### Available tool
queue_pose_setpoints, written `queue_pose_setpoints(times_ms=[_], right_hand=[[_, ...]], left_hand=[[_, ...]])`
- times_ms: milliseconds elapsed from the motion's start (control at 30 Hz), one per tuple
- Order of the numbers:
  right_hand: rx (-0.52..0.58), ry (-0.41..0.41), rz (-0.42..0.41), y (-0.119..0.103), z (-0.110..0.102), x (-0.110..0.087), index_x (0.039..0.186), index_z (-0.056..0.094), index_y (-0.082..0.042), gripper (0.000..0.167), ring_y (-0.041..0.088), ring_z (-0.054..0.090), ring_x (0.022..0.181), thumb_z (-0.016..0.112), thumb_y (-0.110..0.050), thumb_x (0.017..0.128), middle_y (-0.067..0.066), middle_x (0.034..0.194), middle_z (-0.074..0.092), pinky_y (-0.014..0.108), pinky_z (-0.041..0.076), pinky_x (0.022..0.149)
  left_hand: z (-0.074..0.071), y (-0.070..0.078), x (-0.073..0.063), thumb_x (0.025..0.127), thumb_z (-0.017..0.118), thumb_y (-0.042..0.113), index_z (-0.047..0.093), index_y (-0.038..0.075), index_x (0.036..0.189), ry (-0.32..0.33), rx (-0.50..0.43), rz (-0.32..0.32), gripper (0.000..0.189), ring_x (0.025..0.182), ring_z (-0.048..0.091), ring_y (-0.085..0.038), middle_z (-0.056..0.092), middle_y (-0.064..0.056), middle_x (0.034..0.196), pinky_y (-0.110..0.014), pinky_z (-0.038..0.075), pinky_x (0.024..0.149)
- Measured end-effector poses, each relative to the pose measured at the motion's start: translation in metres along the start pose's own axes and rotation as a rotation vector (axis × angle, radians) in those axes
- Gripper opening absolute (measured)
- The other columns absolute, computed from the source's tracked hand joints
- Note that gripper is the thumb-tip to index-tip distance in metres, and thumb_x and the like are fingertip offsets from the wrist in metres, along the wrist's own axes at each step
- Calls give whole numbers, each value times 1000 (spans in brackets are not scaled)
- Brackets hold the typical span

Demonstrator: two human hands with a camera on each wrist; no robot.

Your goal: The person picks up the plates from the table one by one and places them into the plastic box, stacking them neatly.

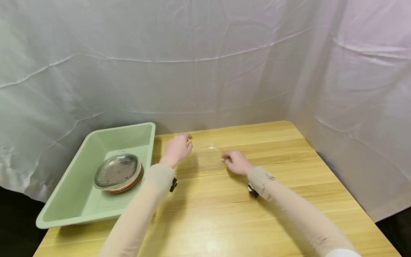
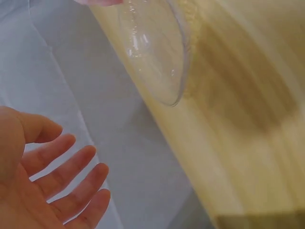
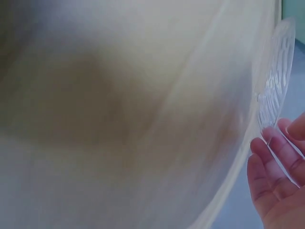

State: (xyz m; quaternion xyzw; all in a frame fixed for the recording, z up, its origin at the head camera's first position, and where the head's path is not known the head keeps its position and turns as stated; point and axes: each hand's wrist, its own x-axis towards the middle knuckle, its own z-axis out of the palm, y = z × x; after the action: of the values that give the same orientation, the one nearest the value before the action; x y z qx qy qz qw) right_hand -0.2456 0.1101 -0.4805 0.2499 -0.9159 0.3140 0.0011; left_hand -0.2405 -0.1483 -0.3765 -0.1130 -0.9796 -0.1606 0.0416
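A clear, transparent plate is over the middle of the wooden table, between both hands. My right hand pinches its right edge between thumb and fingers. In the right wrist view the plate shows ribbed markings, and fingertips lie against its rim. To the left of the plate, my left hand is raised and holds nothing. Its fingers spread loosely, apart from the plate in the left wrist view.
A light green basin stands on the table's left side, beside the left forearm. Inside it lies a stack of plates with a dark-looking, glassy plate on top and orange-brown rims below. A grey curtain hangs behind the wooden table.
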Motion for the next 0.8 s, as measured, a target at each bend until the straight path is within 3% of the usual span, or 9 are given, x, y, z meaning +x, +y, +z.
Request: queue_pose_setpoints(times_ms=[333, 567, 667, 800], right_hand=[[58, 1, 13, 17, -16, -21, 114, 70, 4, 26, 18, 65, 88, 54, -4, 95, 15, 104, 74, 37, 57, 83], [137, -84, 74, 21, -29, -31, 119, 66, 4, 27, 9, 55, 55, 53, -4, 97, 13, 95, 70, 24, 52, 55], [137, -88, 72, 21, -34, -33, 120, 66, 4, 27, 8, 54, 53, 54, -4, 97, 16, 98, 69, 24, 50, 50], [77, -17, 62, 20, -41, -30, 119, 66, 5, 29, 12, 59, 66, 52, -5, 96, 18, 100, 70, 25, 52, 61]], left_hand=[[37, 0, -9, 100, 53, 17, 64, 8, 130, -24, -192, -12, 33, 115, 66, -32, 70, -13, 126, -48, 56, 96], [49, -1, -14, 100, 53, 16, 64, 6, 129, -50, -225, -22, 33, 114, 66, -31, 69, -13, 125, -47, 56, 95], [52, -1, -15, 100, 54, 16, 64, 6, 130, -54, -222, -22, 33, 112, 66, -31, 69, -13, 124, -47, 56, 93], [56, 0, -17, 100, 53, 15, 64, 7, 130, -23, -184, -16, 33, 103, 68, -29, 69, -13, 125, -44, 58, 87]])
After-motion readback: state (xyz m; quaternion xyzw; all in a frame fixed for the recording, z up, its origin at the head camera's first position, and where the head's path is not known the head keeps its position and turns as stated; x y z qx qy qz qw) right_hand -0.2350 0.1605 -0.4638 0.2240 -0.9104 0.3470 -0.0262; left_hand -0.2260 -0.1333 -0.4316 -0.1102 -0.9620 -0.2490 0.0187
